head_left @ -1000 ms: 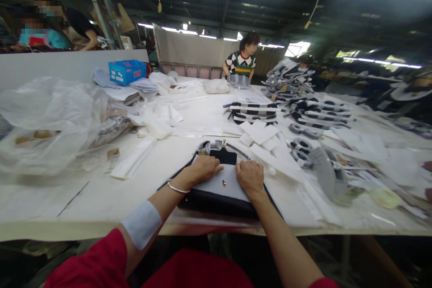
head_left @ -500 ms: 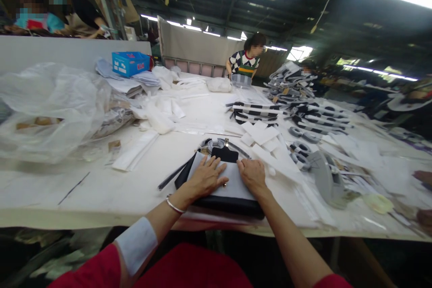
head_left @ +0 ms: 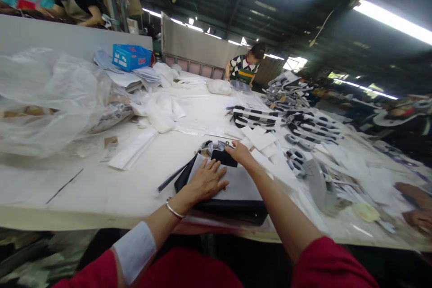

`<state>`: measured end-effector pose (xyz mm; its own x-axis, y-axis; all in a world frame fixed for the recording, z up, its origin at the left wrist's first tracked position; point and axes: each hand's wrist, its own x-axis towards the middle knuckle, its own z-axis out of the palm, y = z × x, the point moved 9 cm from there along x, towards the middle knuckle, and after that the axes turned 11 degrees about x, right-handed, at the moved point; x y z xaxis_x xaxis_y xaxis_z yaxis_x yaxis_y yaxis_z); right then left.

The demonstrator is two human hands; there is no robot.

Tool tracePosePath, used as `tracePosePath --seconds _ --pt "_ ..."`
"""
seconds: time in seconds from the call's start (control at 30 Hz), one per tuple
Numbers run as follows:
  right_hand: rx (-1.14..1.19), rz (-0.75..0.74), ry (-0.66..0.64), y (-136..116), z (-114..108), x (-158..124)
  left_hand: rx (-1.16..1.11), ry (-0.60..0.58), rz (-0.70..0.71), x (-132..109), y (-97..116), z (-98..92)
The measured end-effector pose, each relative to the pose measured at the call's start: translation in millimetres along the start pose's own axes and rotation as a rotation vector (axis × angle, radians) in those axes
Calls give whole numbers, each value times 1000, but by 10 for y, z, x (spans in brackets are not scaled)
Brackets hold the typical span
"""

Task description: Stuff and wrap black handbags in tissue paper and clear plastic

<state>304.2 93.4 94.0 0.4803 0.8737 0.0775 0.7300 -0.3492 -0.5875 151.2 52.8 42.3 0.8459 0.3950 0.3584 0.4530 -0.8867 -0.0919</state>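
Handbag (head_left: 241, 186) lies under left hand (head_left: 205, 182), right hand (head_left: 238, 150) seemingly at its far end.

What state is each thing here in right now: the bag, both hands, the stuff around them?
Handbag: lying flat on the table, pale flap folded down.
Left hand: open, pressed flat on the flap.
Right hand: at the black tab, grip hidden.
Plastic bag: crumpled, slumped on the table.
Striped pieces: stacked.
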Motion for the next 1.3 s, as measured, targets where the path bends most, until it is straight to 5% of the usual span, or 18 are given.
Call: tracePosePath --seconds 0.17,0.5,0.8,1.03,1.3 --pt "226 53 78 195 241 63 -23 -37 -5 4 4 -21" --pt "574 -133 -73 -19 -26 -431 -273 83 -236 4 -245 -156" --pt "213 -770 -80 -497 -242 -1283 -303 98 -385 -25 -387 -165" --pt "69 -740 -256 -489 -42 -1520 -346 152 -468 -49 -495 -147" --pt "65 -717 -301 -372 104 -1637 -379 217 -491 -78 -535 -183"
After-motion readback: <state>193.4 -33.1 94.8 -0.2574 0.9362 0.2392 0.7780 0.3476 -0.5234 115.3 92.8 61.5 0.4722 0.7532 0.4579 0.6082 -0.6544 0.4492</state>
